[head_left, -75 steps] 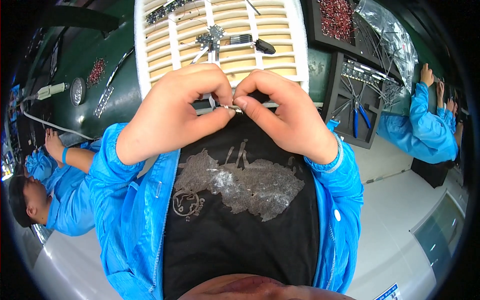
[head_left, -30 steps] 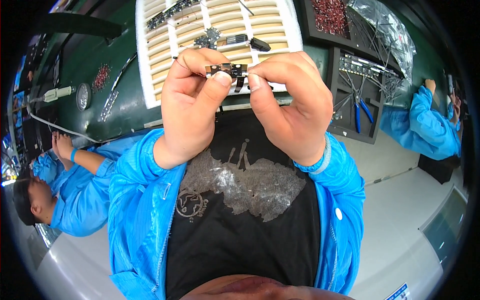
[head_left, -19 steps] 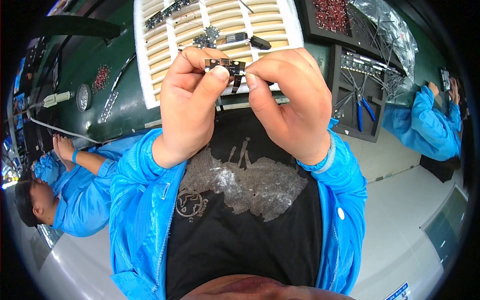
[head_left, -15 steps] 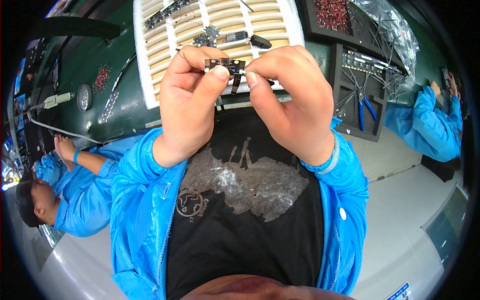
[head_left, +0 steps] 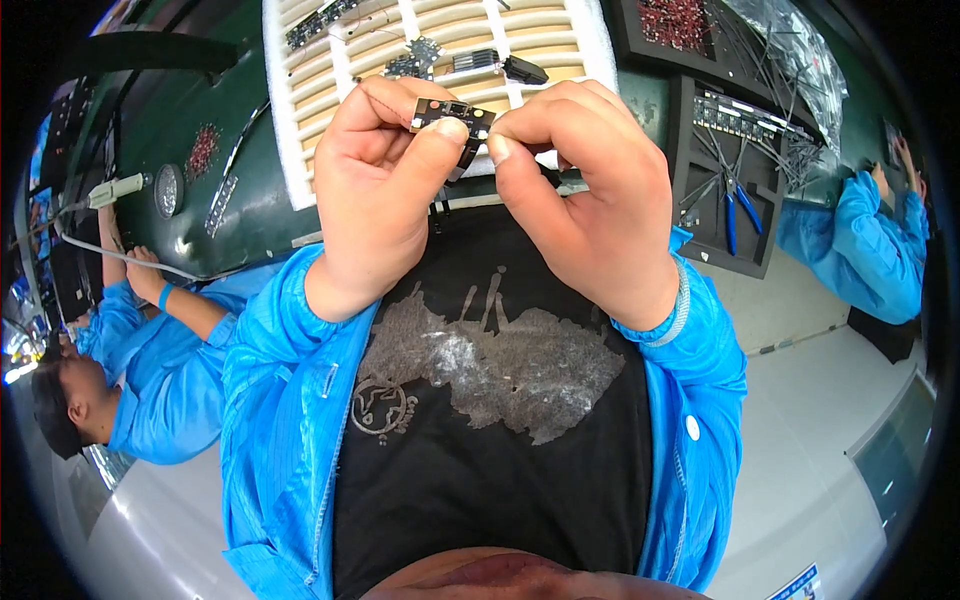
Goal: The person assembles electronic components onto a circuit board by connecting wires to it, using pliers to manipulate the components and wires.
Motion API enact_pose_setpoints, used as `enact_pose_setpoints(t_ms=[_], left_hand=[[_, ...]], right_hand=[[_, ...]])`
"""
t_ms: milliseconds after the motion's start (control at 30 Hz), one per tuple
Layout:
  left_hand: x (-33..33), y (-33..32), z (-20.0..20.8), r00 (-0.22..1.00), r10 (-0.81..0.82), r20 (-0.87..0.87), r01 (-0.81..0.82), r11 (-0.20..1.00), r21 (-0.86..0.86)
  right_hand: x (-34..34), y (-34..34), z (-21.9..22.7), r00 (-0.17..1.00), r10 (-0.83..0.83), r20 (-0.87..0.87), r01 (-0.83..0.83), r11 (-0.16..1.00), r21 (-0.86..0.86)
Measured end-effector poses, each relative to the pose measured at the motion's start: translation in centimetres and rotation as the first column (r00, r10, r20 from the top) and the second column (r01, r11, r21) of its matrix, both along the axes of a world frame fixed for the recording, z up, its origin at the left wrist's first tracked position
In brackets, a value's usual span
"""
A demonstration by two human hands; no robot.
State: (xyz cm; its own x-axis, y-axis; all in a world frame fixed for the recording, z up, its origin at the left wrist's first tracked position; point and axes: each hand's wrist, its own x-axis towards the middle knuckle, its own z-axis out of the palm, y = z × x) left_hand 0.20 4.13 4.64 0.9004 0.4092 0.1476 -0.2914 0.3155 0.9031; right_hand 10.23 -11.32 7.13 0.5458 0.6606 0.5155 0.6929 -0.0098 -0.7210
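Note:
A small black circuit board (head_left: 463, 110) is held up in front of my chest, its right end tilted down. My left hand (head_left: 375, 195) is closed on it, thumb pressed across its front edge. The thumb and forefinger of my right hand (head_left: 595, 195) pinch together at the board's right end; what lies between them is hidden. A dark strip-like piece hangs below the board, between the hands. Behind them lies a white slotted tray (head_left: 300, 150) with a black boxy part (head_left: 523, 70) and another dark circuit board (head_left: 415, 58).
On the right, a black tray (head_left: 690, 235) holds blue-handled pliers (head_left: 735, 215), a board strip and black cable ties; small red parts (head_left: 672, 22) lie beyond. A round dish (head_left: 169, 190) and white-handled tool (head_left: 117, 190) are at left. Co-workers in blue sit on both sides.
The board has tilted, its right end dropping, and my hands have shifted slightly. The co-worker at left has raised an arm toward the white-handled tool.

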Motion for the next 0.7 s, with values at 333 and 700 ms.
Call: enact_pose_setpoints(t_ms=[333,700], left_hand=[[0.5,1.0,1.4,0.995,-0.099,0.002,0.098,0.991,0.089],[6.1,17.7,9.5,0.968,0.011,-0.249,0.052,0.969,0.243]], right_hand=[[-0.6,0.1,-0.5,0.989,-0.022,-0.149,0.034,0.997,0.076],[-0.1,-0.8,-1.5,0.970,-0.026,-0.240,0.047,0.996,0.079]])
